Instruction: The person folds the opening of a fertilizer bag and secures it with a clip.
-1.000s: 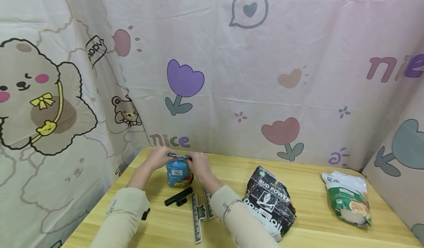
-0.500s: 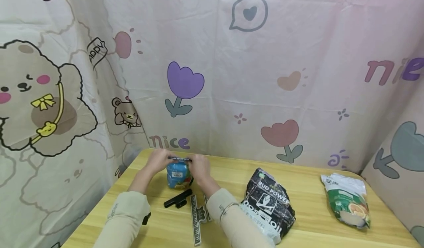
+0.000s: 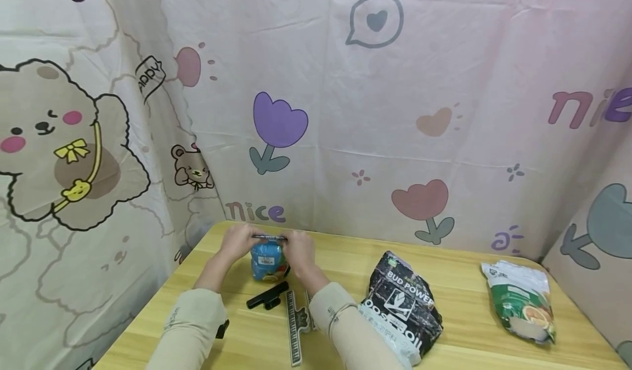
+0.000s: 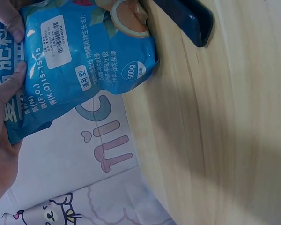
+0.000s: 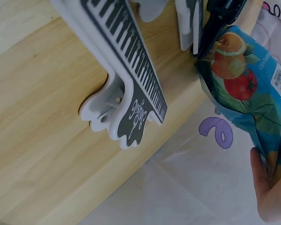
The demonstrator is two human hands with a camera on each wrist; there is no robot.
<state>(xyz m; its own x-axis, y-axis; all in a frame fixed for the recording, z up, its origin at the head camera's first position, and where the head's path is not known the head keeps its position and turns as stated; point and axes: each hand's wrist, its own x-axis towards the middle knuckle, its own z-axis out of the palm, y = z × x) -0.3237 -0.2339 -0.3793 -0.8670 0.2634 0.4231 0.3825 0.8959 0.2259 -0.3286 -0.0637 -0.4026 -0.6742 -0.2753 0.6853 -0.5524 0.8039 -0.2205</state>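
Observation:
A blue plastic fertilizer bag [image 3: 266, 261] with fruit pictures stands on the table in front of me. My left hand [image 3: 239, 242] pinches the left end of its top edge, and my right hand [image 3: 299, 251] pinches the right end, so the edge is drawn straight between them. In the left wrist view the left thumb [image 4: 11, 84] presses flat on the printed top of the bag. The right wrist view shows the right fingers at the bag's upper corner. Near the bag's base lies a black clip [image 3: 268, 295]. Beside it is a piano-key patterned clip [image 3: 294, 329].
A second piano-key clip [image 3: 311, 306] is partly hidden by my right sleeve. To the right lie a black soil bag [image 3: 402, 304] and, farther off, a white and green bag [image 3: 520, 301]. A printed curtain [image 3: 345, 112] hangs behind the wooden table [image 3: 459, 271].
Both hands keep hold of the bag's top edge, and the dark strip along that edge looks thinner. The head view has shifted slightly. The clips and other bags lie as before.

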